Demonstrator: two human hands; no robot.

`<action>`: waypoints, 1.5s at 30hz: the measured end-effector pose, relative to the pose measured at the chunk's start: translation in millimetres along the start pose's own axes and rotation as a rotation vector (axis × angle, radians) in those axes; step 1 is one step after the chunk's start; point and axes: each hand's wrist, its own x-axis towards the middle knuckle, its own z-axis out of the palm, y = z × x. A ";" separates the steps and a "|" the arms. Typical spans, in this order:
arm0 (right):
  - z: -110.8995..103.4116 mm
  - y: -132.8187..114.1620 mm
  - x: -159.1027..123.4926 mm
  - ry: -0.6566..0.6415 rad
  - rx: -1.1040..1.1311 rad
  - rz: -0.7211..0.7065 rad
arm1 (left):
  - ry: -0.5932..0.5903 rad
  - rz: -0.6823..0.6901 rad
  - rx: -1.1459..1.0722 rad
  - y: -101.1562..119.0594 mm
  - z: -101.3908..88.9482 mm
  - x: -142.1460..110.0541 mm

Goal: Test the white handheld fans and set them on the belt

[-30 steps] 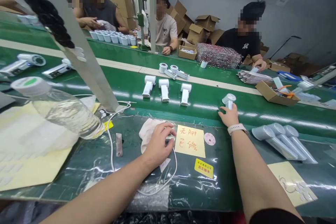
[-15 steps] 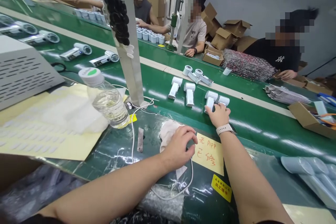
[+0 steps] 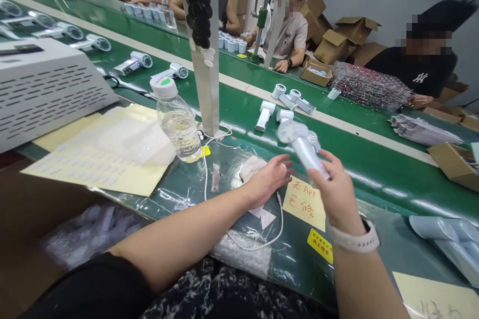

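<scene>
Head view: right hand point(image 3: 334, 192) grips white handheld fan point(image 3: 305, 152) firmly by its handle, fingers closed, lifted clear of the green line bench point(image 3: 377, 174), left hand point(image 3: 268, 180) open just beside the pale cloth point(image 3: 251, 168).

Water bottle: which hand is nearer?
Left. The left hand is to the right of the water bottle, not touching it. The right hand is farther right, holding a white handheld fan.

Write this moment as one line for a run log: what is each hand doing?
Left hand: open, above cloth | Right hand: gripping handheld fan | Beside: yellow note
</scene>
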 end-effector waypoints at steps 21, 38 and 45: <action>26.4 -56.6 -71.7 -0.422 0.517 0.185 | 0.084 0.101 -0.254 49.1 -12.0 -0.8; 44.8 -90.0 -88.5 -0.232 0.817 0.260 | 0.092 0.155 -0.173 44.3 -3.3 -9.5; 34.2 -82.8 -84.1 -0.129 0.687 0.127 | 0.098 0.133 -0.296 53.5 1.1 -11.5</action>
